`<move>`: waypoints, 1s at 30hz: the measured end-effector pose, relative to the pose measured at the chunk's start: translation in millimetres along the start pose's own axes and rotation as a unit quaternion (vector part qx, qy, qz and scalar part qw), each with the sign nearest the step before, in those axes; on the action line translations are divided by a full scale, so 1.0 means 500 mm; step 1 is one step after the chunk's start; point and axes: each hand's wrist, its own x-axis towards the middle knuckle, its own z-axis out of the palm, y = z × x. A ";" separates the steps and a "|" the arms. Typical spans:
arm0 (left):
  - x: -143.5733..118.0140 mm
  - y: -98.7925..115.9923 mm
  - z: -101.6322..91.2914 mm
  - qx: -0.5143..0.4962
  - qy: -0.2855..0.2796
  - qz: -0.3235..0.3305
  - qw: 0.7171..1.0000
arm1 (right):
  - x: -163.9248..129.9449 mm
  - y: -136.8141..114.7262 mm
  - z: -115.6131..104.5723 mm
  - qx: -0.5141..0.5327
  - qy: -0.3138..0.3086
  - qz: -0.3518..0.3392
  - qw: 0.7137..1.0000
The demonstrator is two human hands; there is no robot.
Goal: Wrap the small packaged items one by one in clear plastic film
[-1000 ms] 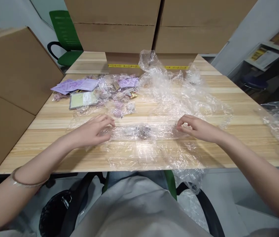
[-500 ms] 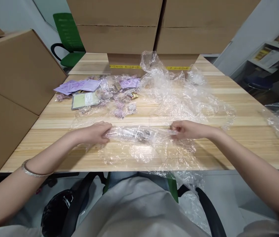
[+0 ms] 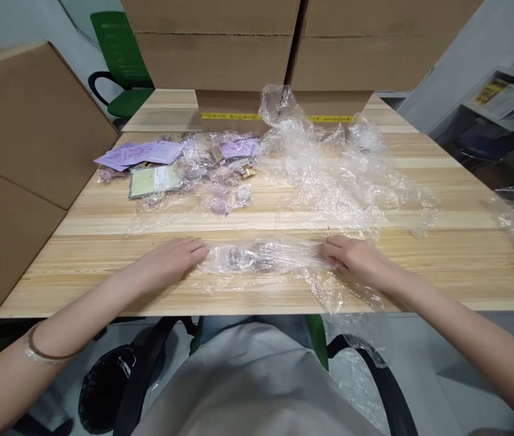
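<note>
Two hands press a rolled plastic bundle flat at the near edge of the table.

The left hand (image 3: 173, 261) lies palm down, fingers nearly flat on one end of the roll (image 3: 261, 257); the right hand (image 3: 352, 260) covers the other end the same way, gripping nothing, so the clear film stays wound around some small dark pieces inside and does not spring open. Loose film (image 3: 334, 175) is heaped beyond it, pushed clear of the working strip. Purple packets (image 3: 148, 154) and a pale card (image 3: 154, 180) sit far left. The table (image 3: 443, 254) is light wood; cardboard boxes (image 3: 34, 121) wall it in, with a green chair (image 3: 120, 66) behind.
</note>
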 end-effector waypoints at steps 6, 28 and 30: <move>0.020 0.005 -0.031 -0.021 0.015 -0.043 0.999 | 0.011 0.019 -0.066 0.107 -0.014 0.031 0.994; -0.042 0.089 0.031 0.040 0.030 -0.062 0.997 | -0.032 -0.059 -0.024 -0.013 -0.005 0.000 1.000; -0.046 0.106 0.027 0.052 0.045 -0.100 0.993 | -0.032 -0.086 -0.030 -0.071 0.059 0.023 0.996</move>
